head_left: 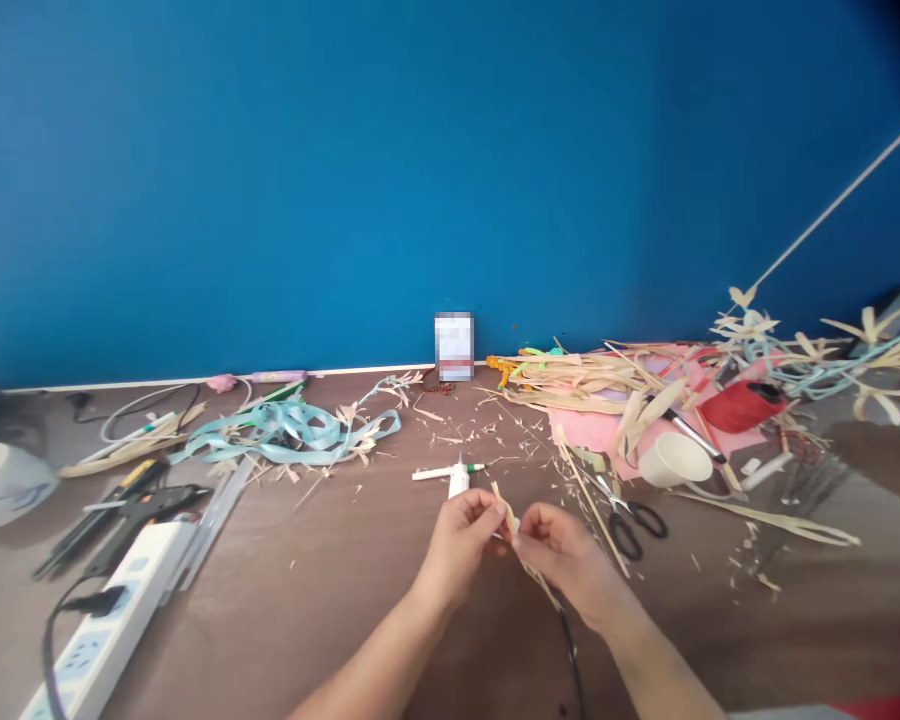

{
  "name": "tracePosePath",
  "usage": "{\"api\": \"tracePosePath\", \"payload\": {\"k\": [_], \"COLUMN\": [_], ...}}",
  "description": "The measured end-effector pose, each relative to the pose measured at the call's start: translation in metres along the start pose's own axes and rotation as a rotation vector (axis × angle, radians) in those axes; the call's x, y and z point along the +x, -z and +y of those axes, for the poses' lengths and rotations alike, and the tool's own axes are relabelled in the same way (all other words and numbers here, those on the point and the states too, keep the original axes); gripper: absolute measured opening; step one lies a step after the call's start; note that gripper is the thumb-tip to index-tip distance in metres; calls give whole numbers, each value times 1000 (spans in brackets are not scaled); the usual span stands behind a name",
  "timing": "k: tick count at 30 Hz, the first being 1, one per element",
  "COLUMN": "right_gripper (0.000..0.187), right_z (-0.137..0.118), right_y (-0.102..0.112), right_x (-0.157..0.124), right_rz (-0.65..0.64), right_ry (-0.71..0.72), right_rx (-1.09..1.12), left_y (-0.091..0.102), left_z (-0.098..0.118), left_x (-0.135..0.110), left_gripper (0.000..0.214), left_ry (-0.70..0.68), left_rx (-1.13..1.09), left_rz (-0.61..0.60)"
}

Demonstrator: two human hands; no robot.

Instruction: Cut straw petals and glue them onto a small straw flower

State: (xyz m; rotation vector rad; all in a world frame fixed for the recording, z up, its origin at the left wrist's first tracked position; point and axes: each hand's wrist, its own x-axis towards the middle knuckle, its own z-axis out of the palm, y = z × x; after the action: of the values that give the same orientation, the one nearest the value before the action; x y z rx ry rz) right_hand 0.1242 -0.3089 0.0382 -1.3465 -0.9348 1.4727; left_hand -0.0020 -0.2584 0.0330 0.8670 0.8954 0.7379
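Note:
Near the middle of the table, my left hand (469,525) and my right hand (559,550) meet, fingertips closed in a pinch. Between them runs a thin, pale straw-like strip (511,515), its upper end sticking up past my left fingers and its tail hanging below my right fingers. Just beyond my left hand is a white tool with a narrow pointed tip (459,482); my fingers hide its lower part. A white pen-like stick with a green end (435,474) lies crosswise by the tip. A black cable (570,650) runs out below my right hand.
Right of my hands lie black-handled scissors (628,525), a white cup (675,460), a red roll (742,406) and heaped straw strips (585,385). On the left are blue ribbon (292,430), a black glue gun (146,515) and a white power strip (112,620). A blue wall (345,200) stands behind.

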Motion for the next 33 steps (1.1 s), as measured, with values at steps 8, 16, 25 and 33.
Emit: {"api": "tracePosePath", "payload": {"k": [8, 16, 25, 33], "right_gripper": [15, 17, 21, 25], "right_z": [5, 12, 25, 33], "right_y": [-1, 17, 114, 158], "right_x": [-6, -22, -35, -46], "right_rz": [47, 198, 640, 812], "right_ry": [-78, 83, 118, 33], "right_rx": [-57, -287, -973, -1195], "left_y": [0, -7, 4, 4], "left_z": [0, 0, 6, 7], "left_x": [-5, -11, -16, -19], "left_gripper": [21, 26, 30, 29], "left_ry": [-26, -61, -11, 17], "left_rx": [76, 253, 202, 188], "left_rz": [-1, -67, 34, 55]}}
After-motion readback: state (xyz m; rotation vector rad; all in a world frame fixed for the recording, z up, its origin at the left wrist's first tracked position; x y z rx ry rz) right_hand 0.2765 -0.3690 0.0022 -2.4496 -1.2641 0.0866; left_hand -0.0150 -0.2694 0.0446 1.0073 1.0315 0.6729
